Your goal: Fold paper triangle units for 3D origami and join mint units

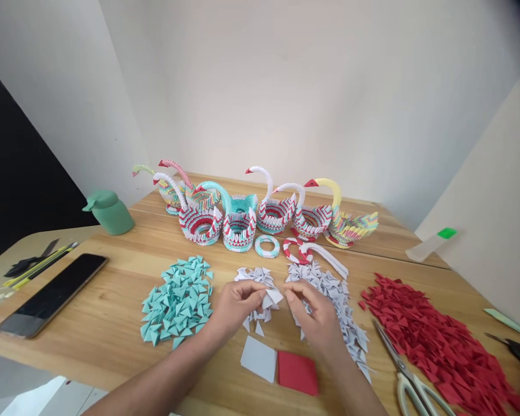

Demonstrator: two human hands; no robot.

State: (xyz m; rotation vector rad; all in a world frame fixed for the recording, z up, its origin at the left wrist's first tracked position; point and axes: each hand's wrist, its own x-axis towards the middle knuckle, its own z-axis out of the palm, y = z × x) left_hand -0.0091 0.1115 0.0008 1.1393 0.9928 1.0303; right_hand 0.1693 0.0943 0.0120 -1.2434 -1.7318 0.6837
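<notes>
Between thumb and forefinger, my left hand [239, 300] pinches a small folded piece of white paper [274, 297]. My right hand [314, 312] is bent into a pinch just right of it; whether its fingertips hold anything is too small to tell. Beneath the hands lies a small pile of white folded paper triangles [260, 316], with a larger pile of pale grey-white triangles [342, 306] partly behind my right hand. Nearer to me, a stack of white paper squares [259, 359] sits beside a stack of red paper squares [297, 372].
Teal triangles [179, 300] lie left, red triangles [437, 341] right, beside scissors [405, 370]. Several paper swans [201, 222] stand behind paper rings [267, 247]. A phone [54, 294] and a green pot [110, 212] are left; a glue bottle [431, 245] lies right.
</notes>
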